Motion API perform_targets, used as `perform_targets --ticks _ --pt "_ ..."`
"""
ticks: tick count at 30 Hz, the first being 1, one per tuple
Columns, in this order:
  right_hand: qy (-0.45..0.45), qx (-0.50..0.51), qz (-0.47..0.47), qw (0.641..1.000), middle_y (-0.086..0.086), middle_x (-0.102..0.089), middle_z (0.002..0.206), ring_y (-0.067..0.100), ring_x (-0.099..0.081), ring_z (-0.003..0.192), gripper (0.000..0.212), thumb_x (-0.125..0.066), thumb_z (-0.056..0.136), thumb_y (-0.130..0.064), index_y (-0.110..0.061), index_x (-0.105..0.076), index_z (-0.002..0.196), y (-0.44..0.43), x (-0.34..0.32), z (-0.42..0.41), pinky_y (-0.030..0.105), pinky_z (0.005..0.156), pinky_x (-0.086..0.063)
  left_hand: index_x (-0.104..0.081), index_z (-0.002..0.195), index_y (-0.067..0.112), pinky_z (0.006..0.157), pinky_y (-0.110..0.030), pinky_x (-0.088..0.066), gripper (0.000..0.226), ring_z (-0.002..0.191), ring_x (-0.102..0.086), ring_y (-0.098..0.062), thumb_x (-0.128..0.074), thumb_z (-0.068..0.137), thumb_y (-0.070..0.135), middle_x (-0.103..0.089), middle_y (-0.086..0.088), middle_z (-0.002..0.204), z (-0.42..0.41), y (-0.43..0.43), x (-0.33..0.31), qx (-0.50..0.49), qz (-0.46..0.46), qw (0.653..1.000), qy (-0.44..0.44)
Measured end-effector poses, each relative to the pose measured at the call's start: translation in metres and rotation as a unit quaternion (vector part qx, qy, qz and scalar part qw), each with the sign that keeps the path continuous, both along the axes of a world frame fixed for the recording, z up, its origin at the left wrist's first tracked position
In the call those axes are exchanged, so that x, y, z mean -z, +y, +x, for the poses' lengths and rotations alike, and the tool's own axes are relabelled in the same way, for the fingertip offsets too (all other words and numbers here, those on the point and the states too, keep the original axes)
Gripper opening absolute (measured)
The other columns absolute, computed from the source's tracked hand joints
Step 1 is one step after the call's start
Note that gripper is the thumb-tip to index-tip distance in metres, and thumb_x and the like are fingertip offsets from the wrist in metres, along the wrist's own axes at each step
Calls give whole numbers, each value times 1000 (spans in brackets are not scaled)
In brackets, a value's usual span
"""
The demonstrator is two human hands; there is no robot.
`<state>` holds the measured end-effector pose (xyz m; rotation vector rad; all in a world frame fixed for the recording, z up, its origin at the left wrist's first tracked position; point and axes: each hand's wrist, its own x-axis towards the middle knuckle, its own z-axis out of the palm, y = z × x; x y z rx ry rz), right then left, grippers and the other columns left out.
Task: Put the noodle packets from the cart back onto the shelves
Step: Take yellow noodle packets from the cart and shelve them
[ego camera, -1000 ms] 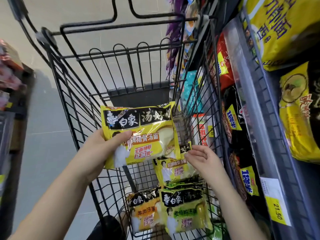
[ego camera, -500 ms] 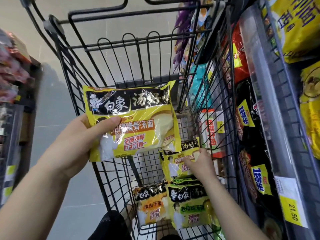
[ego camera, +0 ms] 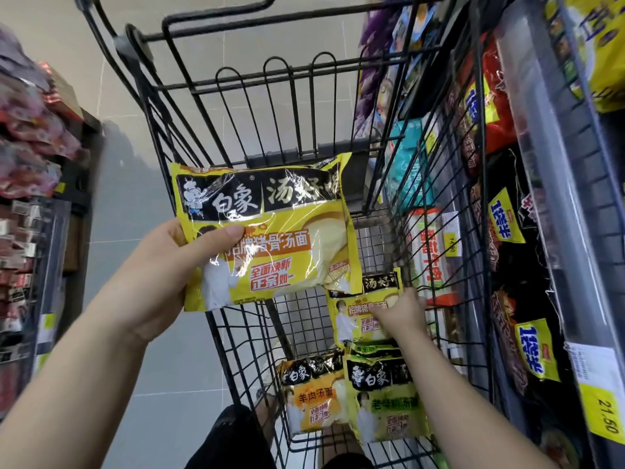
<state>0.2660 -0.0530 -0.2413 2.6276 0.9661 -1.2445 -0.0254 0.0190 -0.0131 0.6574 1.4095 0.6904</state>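
Note:
My left hand (ego camera: 162, 269) grips a yellow noodle packet (ego camera: 270, 231) by its left edge, thumb on the front, and holds it up over the black wire cart (ego camera: 236, 336). My right hand (ego camera: 400, 314) reaches down into the cart and lies on a second yellow packet (ego camera: 355, 313) leaning against the cart's right side; whether the fingers curl round it is not visible. Two more packets sit lower in the cart: an orange-labelled packet (ego camera: 314, 397) and a green-labelled packet (ego camera: 385, 404).
Shelves (ego camera: 554, 204) on the right, close to the cart, carry red, black and yellow packets behind a clear rail with a yellow price tag (ego camera: 605, 411). A rack of goods (ego camera: 27, 184) stands on the left. Grey floor tiles (ego camera: 142, 214) lie between.
My left hand has lifted the yellow packet higher and closer to the camera. My right hand has gone down onto the second yellow packet in the cart.

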Motion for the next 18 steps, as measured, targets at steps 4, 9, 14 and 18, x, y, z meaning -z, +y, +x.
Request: perform_targets --ticks 4,9,14,18 --pt "-11 1 -3 1000 23 -37 147 44 -56 124 96 -90 76 -37 -1 -36 146 -2 4 0 48 94 -55 -81 89 15 64 -34 -63 39 82 -79 -28 -89 57 36 -79 -17 105 -9 1 2 2 -1 1000 -4" --pt "-7 23 1 1000 23 -38 154 42 -52 132 108 -92 71 -43 2 -33 149 -2 6 -5 46 94 -54 -75 109 11 69 -34 -63 92 90 -79 -29 -100 32 54 -79 -14 109 -18 3 2 -4 21 1000 12" --pt "37 56 -12 998 24 -47 151 42 -52 135 128 -91 71 -50 5 -14 157 -3 12 -4 49 100 -52 -69 121 5 71 -36 -63 106 93 -78 -31 -101 33 54 -78 -15 113 -23 4 3 -10 27 999 15" --pt "84 81 -19 993 24 -44 156 41 -46 141 119 -93 71 -44 5 -25 156 2 10 -2 47 108 -47 -70 118 6 69 -35 -63 103 92 -79 -30 -101 32 53 -78 -16 112 -29 4 3 -5 33 999 13"
